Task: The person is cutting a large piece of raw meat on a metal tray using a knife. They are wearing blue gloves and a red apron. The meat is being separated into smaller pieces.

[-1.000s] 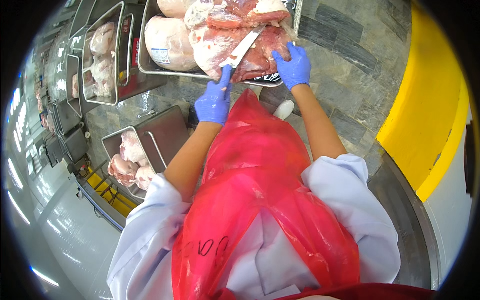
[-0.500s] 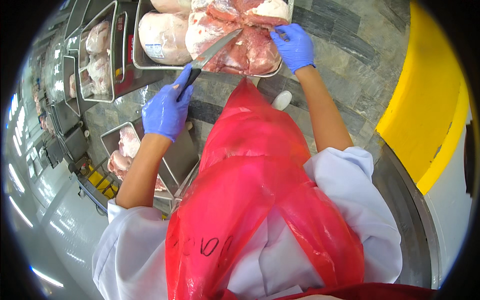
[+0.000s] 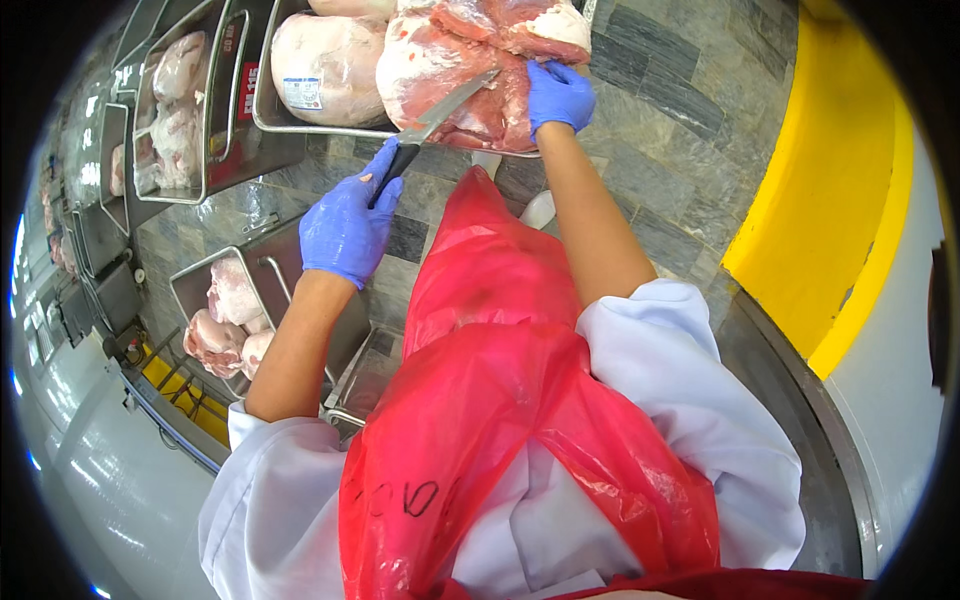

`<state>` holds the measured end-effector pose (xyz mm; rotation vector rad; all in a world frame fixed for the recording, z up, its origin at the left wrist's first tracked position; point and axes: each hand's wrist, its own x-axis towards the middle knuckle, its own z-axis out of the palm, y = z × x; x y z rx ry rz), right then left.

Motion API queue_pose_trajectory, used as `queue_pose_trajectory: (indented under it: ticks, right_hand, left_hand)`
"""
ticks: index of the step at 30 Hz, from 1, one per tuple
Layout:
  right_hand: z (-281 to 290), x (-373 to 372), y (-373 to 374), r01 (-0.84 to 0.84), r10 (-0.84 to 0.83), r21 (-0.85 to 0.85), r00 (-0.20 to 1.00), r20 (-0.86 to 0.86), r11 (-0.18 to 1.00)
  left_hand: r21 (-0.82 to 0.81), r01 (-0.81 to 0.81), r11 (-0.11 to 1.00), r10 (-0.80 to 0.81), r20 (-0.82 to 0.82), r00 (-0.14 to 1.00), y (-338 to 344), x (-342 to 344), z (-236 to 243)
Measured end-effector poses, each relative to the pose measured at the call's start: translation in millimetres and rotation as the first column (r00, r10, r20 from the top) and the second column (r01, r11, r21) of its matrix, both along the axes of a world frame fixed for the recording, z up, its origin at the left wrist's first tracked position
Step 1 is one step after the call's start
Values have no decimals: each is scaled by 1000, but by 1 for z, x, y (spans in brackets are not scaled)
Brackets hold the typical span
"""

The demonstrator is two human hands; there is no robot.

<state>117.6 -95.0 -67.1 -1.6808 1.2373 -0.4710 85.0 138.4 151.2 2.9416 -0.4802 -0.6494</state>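
My left hand [image 3: 347, 228], in a blue glove, is closed round the black handle of a long knife [image 3: 452, 106]. The blade points up and to the right, its tip against the cut face of a large, opened piece of raw meat [image 3: 435, 68]. My right hand [image 3: 560, 97], also gloved in blue, has its fingers curled onto the right edge of this meat, its fingertips partly hidden. Beneath it is a metal bin [image 3: 325, 131], which also holds a pale wrapped piece of meat [image 3: 328, 75] with a white label, just to the left.
More meat lies in a metal bin [image 3: 207, 120] at the upper left and in a lower bin [image 3: 262, 262] beside my left forearm. A curved yellow barrier [image 3: 815, 215] stands on the right. Grey tiled floor [image 3: 665, 150] lies between it and the meat.
My right hand has moved left and slightly down, drawing in the meat's right edge. The knife and my left hand have shifted slightly right and down. The whole view has shifted a little.
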Motion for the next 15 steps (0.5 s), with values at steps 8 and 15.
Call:
queue_pose_trajectory:
  ticks: [8, 15]
  right_hand:
    - [14, -12, -56, 60, -238, 436, 900, 366, 898]
    - [77, 3, -76, -576, 726, -785, 638, -256, 229]
  left_hand:
    - [-130, 16, 991, -17, -10, 1000, 5, -7, -10]
    - [32, 273, 962, -274, 162, 948, -22, 42, 19]
